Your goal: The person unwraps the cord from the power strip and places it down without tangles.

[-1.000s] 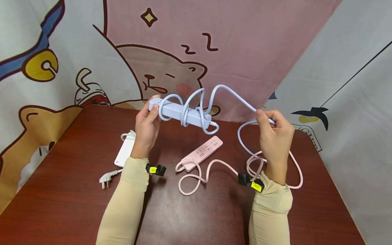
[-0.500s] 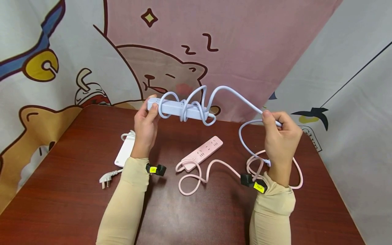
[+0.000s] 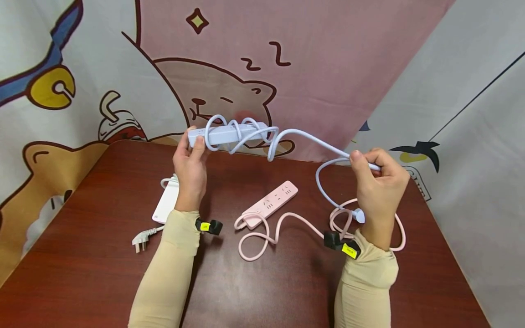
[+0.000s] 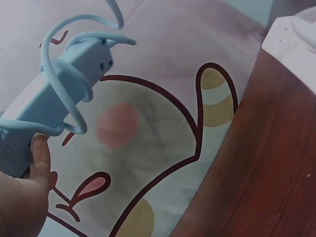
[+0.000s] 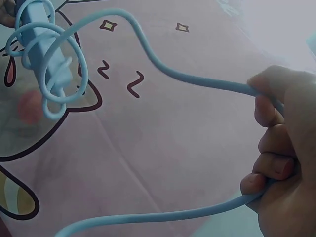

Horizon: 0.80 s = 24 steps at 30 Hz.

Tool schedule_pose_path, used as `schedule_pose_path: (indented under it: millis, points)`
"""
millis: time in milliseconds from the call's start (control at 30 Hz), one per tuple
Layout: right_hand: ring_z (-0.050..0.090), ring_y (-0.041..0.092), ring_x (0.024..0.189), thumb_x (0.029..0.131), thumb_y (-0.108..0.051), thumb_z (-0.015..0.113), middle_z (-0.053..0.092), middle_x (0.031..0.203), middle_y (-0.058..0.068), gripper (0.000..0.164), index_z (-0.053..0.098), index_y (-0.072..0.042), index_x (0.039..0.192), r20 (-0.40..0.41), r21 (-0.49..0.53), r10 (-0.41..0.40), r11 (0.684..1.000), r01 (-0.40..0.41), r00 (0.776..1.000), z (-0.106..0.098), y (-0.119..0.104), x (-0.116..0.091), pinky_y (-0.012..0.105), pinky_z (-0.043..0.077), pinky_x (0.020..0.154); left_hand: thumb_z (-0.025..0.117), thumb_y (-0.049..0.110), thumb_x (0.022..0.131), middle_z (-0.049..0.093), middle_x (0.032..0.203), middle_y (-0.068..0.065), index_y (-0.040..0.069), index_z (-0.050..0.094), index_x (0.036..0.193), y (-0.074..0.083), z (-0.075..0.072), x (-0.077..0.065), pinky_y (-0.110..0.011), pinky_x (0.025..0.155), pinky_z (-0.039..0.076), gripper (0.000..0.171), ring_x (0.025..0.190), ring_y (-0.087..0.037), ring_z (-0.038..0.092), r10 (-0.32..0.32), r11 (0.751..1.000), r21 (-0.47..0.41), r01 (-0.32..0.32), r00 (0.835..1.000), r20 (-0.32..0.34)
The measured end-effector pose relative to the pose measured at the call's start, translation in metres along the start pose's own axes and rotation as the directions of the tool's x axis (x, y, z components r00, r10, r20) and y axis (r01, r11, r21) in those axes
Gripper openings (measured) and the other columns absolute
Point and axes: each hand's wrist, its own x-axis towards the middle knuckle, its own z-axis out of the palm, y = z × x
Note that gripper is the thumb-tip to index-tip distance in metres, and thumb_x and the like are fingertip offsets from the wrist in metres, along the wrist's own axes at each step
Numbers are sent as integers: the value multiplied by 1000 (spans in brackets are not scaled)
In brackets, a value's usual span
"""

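Note:
My left hand [image 3: 191,175] grips the left end of a light blue power strip [image 3: 223,135], thumb in front, holding it up above the back of the table. The strip's own cord [image 3: 311,138] winds round it in several loose loops. From the strip's right end the cord runs across to my right hand [image 3: 379,191], which holds it in curled fingers. In the right wrist view the cord [image 5: 207,83] enters at the thumb and leaves below the little finger. Its free length hangs down in a curve, and the blue plug [image 3: 358,215] shows beside the right wrist.
A pink power strip [image 3: 272,202] lies mid-table, its pink cord [image 3: 254,259] looping right, partly behind my right arm. Left of it lies a white power strip [image 3: 166,202], partly covered by my left forearm, with a three-pin plug [image 3: 142,238]. A printed curtain [image 3: 328,68] hangs behind.
The blue strip has turned, its right end rising, and has shifted slightly left with my left hand. My right hand has moved right, drawing the cord out straighter; the blue plug has come into view.

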Motion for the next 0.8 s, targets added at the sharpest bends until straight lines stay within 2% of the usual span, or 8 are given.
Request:
schedule_pose_path:
  millis: [133,233,433,567,633,700,733,800]
  points:
    - [33,1,45,82,4,73,53,58,-9,31,54,14,61,25,34,12,999,-13,1000,-3,2,1,16,22,44,50,4,104,65,114,-2,-3,48,143,1,0,1,-26,92,55,40,101,-9,64,27,997,-70,-28,999,-22]
    - [33,1,45,82,6,72,51,56,-10,31,53,14,59,41,10,27,1000,-28,999,-6,3,3,17,22,44,50,4,104,65,115,-3,-5,46,144,2,1,1,-24,89,55,41,101,-10,64,38,993,-109,-41,999,-24]
    - [35,2,50,82,8,70,50,58,-14,29,53,13,59,60,-96,76,993,-70,995,-13,7,5,17,25,47,48,4,105,64,114,-3,-4,49,141,2,2,1,-24,89,56,37,99,-9,65,44,987,-155,-46,999,-16]
    - [39,2,57,83,4,72,50,61,-16,25,59,9,62,140,-215,100,974,-68,985,-21,11,6,18,28,53,46,7,106,63,115,-3,-6,46,144,2,1,0,-25,91,56,40,100,-9,66,24,983,-184,-24,1000,-3]
    - [41,2,60,85,-1,74,51,62,-16,24,64,5,63,217,-293,131,954,-64,967,-27,11,6,18,30,55,46,9,107,64,116,-4,-6,44,147,3,1,0,-25,93,55,43,102,-10,66,9,978,-207,-8,1000,4]
    - [43,2,61,86,-8,78,53,63,-17,23,69,-3,66,307,-397,185,916,-51,934,-32,9,6,19,33,56,47,11,107,65,116,-6,-6,43,147,3,1,0,-25,93,55,44,102,-10,67,-2,973,-231,4,1000,9]
    - [43,3,60,87,-13,79,53,62,-17,23,70,-7,67,357,-447,225,893,-45,907,-35,7,7,20,33,55,47,12,107,66,116,-5,-5,44,147,4,2,0,-25,93,55,44,102,-10,67,-4,973,-233,8,1000,15]
    - [43,4,58,89,-23,79,53,61,-15,23,72,-14,70,455,-535,309,845,-21,835,-39,4,7,22,34,53,46,13,107,66,117,-4,-3,45,146,4,2,0,-25,93,55,42,103,-9,67,-5,972,-236,11,1000,24]
